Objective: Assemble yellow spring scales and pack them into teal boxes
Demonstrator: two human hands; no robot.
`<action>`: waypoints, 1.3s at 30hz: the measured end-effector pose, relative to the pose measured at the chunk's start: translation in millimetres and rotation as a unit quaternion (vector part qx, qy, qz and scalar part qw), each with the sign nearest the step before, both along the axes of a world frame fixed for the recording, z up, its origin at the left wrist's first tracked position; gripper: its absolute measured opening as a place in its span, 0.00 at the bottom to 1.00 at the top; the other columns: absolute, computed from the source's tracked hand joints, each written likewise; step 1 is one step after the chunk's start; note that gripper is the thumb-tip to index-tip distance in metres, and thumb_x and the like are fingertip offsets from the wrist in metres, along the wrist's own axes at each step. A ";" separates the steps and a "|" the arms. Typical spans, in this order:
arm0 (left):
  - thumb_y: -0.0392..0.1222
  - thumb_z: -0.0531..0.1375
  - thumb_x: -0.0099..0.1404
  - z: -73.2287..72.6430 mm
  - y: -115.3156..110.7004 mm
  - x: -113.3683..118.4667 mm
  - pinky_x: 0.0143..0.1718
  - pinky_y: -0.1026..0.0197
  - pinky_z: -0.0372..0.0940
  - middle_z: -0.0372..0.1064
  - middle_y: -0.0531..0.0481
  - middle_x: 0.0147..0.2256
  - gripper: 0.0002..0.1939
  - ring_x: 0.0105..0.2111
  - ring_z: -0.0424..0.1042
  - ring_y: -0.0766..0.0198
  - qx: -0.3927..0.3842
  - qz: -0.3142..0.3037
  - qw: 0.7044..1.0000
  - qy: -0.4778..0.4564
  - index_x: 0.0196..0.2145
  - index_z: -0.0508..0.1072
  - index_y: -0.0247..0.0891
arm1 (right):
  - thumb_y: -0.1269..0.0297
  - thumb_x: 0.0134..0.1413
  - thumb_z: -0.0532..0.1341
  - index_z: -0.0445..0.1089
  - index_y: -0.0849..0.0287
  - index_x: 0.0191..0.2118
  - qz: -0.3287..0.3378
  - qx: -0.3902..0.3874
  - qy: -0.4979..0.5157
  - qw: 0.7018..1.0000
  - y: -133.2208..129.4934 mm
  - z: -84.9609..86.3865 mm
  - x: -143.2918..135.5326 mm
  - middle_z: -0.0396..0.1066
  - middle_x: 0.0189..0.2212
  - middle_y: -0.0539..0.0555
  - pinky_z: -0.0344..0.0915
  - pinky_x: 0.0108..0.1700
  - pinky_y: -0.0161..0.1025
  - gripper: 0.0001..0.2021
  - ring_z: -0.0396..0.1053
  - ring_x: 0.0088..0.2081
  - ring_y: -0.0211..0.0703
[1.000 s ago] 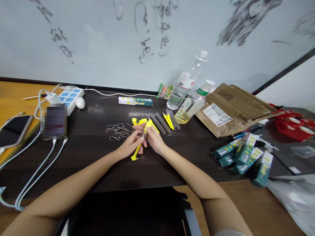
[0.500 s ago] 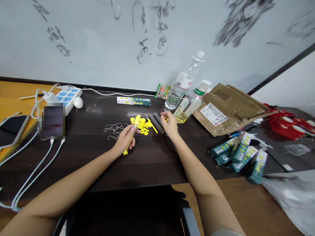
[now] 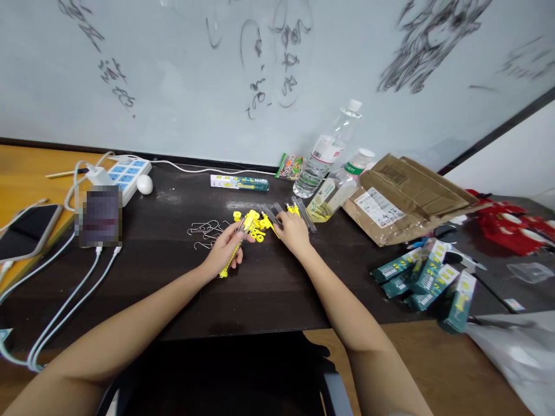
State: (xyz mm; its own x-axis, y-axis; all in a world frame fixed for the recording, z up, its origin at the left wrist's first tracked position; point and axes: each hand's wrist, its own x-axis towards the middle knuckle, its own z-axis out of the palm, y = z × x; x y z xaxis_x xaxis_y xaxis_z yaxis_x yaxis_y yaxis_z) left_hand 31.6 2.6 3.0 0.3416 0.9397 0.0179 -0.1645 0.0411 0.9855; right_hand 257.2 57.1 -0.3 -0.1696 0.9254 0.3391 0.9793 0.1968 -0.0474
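My left hand (image 3: 228, 245) is closed around a slim yellow plastic stick with a clear sleeve near its upper end (image 3: 248, 225); its lower tip (image 3: 224, 273) pokes out below the palm. Just beyond lie small yellow plastic parts (image 3: 259, 237), some of them rings. My right hand (image 3: 295, 234) is on the table among clear tubes (image 3: 306, 212), its fingers bent together at a yellow piece; what they pinch is mostly hidden. More yellow parts (image 3: 293, 208) show past its knuckles. Several thin metal hooks (image 3: 206, 229) lie left of the yellow parts.
A printed box (image 3: 239, 182) lies behind. Two bottles, one of water (image 3: 318, 164) and one with yellowish liquid (image 3: 336, 193), stand right of a snack packet (image 3: 289, 166). Further right are a cardboard parcel (image 3: 403, 199) and several green boxes (image 3: 427, 271). Cables and a power strip (image 3: 129, 178) are at left.
My right hand has moved slightly left and down toward the yellow parts, its fingers now lower over the tubes. My left hand still holds the yellow stick. The whole view has shifted slightly.
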 end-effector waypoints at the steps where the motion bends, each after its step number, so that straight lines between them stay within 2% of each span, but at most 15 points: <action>1: 0.53 0.54 0.65 0.5 -0.2 -0.1 0.09 0.72 0.55 0.72 0.41 0.43 0.30 0.13 0.63 0.77 -0.001 0.000 1.000 0.000 0.60 0.55 0.37 | 0.64 0.57 0.56 0.69 0.61 0.42 -0.004 -0.001 -0.004 1.000 -0.6 0.9 -0.3 0.72 0.37 0.60 0.57 0.43 0.42 0.10 0.66 0.41 0.51; 10: 0.52 0.55 0.64 -1.7 0.9 0.5 0.09 0.73 0.55 0.72 0.40 0.44 0.28 0.13 0.63 0.77 -0.014 -0.010 1.000 0.009 0.56 0.58 0.36 | 0.62 0.57 0.57 0.69 0.61 0.44 -0.021 -0.039 -0.010 0.999 0.0 3.8 -0.8 0.72 0.38 0.60 0.58 0.44 0.43 0.11 0.67 0.43 0.52; 18: 0.47 0.54 0.63 3.2 -0.6 1.2 0.08 0.72 0.55 0.72 0.41 0.44 0.24 0.13 0.63 0.76 -0.017 0.002 1.000 0.018 0.55 0.59 0.36 | 0.67 0.58 0.53 0.68 0.62 0.44 -0.040 0.008 -0.029 0.999 -3.8 7.0 -2.0 0.68 0.42 0.62 0.59 0.40 0.42 0.11 0.65 0.44 0.52; 27: 0.41 0.50 0.63 0.0 2.4 -2.2 0.10 0.70 0.57 0.70 0.39 0.46 0.26 0.15 0.65 0.74 -0.027 -0.013 1.000 0.008 0.59 0.56 0.36 | 0.64 0.59 0.54 0.70 0.61 0.40 0.006 0.041 0.033 0.999 -6.5 8.6 -5.5 0.69 0.37 0.60 0.60 0.42 0.44 0.10 0.65 0.42 0.51; 30: 0.43 0.51 0.63 -3.9 4.8 -2.0 0.15 0.69 0.62 0.69 0.39 0.47 0.29 0.18 0.67 0.74 -0.011 -0.013 1.000 -0.003 0.61 0.54 0.37 | 0.61 0.61 0.53 0.70 0.60 0.36 0.040 0.045 0.107 0.992 -8.0 13.1 -6.7 0.69 0.34 0.59 0.60 0.44 0.44 0.11 0.66 0.40 0.49; 32: 0.45 0.54 0.64 -5.0 4.5 -1.4 0.20 0.68 0.66 0.67 0.40 0.49 0.30 0.21 0.68 0.74 0.019 -0.017 1.000 0.004 0.62 0.53 0.40 | 0.58 0.63 0.51 0.70 0.59 0.35 0.092 0.035 0.214 0.972 -10.6 15.9 -10.7 0.69 0.32 0.56 0.61 0.44 0.43 0.14 0.66 0.38 0.47; 33: 0.46 0.55 0.63 -4.8 3.5 -1.2 0.22 0.67 0.67 0.66 0.40 0.50 0.30 0.22 0.69 0.74 0.037 -0.018 0.999 0.016 0.62 0.54 0.41 | 0.57 0.63 0.50 0.69 0.59 0.35 0.125 0.018 0.283 0.951 -12.6 16.5 -14.4 0.69 0.32 0.55 0.62 0.43 0.42 0.15 0.67 0.37 0.45; 34: 0.46 0.56 0.63 -4.0 2.2 -1.2 0.23 0.67 0.67 0.65 0.41 0.50 0.30 0.23 0.69 0.74 0.056 -0.017 0.998 0.033 0.62 0.55 0.42 | 0.55 0.63 0.50 0.69 0.59 0.36 0.158 -0.008 0.353 0.922 -15.2 16.3 -19.5 0.69 0.31 0.54 0.63 0.41 0.41 0.16 0.67 0.35 0.43; 36: 0.45 0.58 0.63 -1.1 -1.3 -1.8 0.26 0.66 0.68 0.64 0.42 0.50 0.29 0.25 0.68 0.74 0.097 -0.010 0.992 0.082 0.61 0.58 0.43 | 0.49 0.60 0.52 0.68 0.59 0.38 0.213 -0.088 0.481 0.846 -21.6 13.0 -33.0 0.67 0.28 0.51 0.64 0.34 0.37 0.18 0.66 0.30 0.39; 39: 0.42 0.60 0.61 3.8 -6.1 -2.9 0.30 0.66 0.67 0.65 0.45 0.49 0.29 0.25 0.66 0.74 0.165 0.013 0.973 0.161 0.59 0.61 0.45 | 0.46 0.50 0.61 0.67 0.57 0.39 0.219 -0.188 0.611 0.737 -30.9 4.9 -54.0 0.63 0.22 0.46 0.57 0.21 0.31 0.20 0.59 0.21 0.33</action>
